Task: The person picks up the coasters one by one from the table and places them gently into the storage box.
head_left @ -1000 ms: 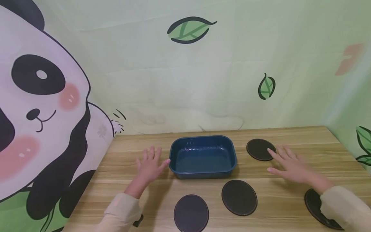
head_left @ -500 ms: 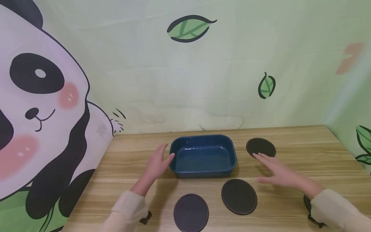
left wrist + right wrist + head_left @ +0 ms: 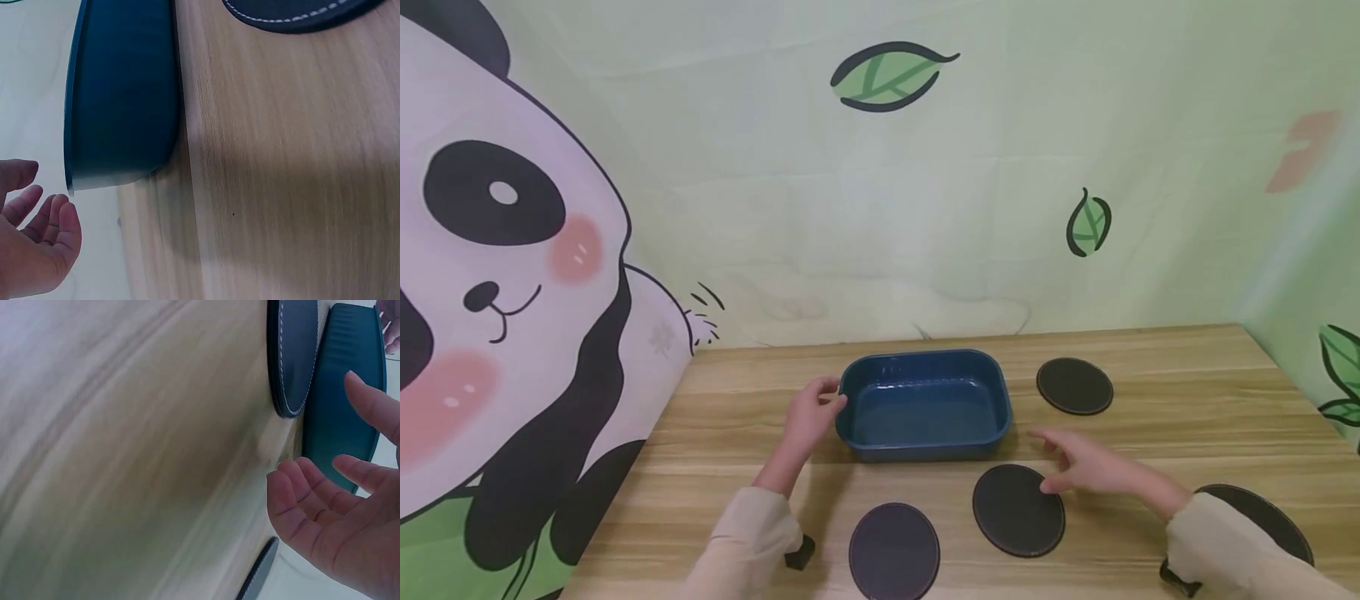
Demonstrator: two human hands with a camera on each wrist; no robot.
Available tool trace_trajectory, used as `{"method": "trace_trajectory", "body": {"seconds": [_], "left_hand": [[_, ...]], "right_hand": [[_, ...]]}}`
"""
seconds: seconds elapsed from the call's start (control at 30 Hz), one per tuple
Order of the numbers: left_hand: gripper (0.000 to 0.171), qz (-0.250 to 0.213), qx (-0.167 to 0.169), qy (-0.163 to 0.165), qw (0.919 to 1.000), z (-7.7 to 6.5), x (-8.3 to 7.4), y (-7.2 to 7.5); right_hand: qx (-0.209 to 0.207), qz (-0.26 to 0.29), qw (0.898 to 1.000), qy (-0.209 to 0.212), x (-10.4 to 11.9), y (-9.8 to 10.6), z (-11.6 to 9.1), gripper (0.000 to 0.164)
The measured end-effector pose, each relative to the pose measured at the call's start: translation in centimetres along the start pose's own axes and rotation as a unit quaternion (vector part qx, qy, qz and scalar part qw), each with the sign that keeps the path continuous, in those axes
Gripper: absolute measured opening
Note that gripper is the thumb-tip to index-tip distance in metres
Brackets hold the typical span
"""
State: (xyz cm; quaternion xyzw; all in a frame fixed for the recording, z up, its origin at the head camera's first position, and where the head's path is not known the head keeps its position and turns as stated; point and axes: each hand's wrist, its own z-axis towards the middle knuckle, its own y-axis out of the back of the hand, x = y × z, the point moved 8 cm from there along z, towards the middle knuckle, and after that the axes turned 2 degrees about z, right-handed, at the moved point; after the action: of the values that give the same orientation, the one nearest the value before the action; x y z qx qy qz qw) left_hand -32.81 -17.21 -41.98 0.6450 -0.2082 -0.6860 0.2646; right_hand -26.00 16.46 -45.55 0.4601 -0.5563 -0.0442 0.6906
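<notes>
Blue tray (image 3: 917,417): flat on table (image 3: 707,433), toward far edge, not lifted.
L hand (image 3: 811,414): at tray's L rim, thumb & fingers apart; contact can't tell.
R hand (image 3: 1082,464): thumb & fingers apart, holds nada, off tray's R end, nr mid coaster (image 3: 1011,512).
Other coasters (image 3: 894,552): 3, outside tray.
Done: v. little, prob. just L hand at rim.
Left: prob. firm hold, R end.

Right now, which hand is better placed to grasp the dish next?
Likely the left hand: it is close beside the left end of the dish, while the right hand sits farther off, near a disc.
</notes>
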Motion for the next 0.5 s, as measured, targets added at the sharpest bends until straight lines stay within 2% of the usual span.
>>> {"method": "trace_trajectory", "body": {"seconds": [0.1, 0.2, 0.5], "left_hand": [[0.029, -0.018, 0.004, 0.027, 0.9995, 0.3, 0.8, -0.3], [0.029, -0.033, 0.004, 0.047, 0.9983, 0.5, 1.4, -0.5], [0.030, -0.106, -0.001, 0.068, 0.9920, 0.9, 2.6, -0.9]], "right_hand": [[0.009, 0.013, 1.000, -0.006, -0.2, -0.6, 0.3, 0.074], [0.007, 0.003, 1.000, 0.000, -0.3, -0.9, 0.6, 0.069], [0.004, -0.012, 1.000, 0.001, -0.7, -1.8, 1.4, 0.048]]}}
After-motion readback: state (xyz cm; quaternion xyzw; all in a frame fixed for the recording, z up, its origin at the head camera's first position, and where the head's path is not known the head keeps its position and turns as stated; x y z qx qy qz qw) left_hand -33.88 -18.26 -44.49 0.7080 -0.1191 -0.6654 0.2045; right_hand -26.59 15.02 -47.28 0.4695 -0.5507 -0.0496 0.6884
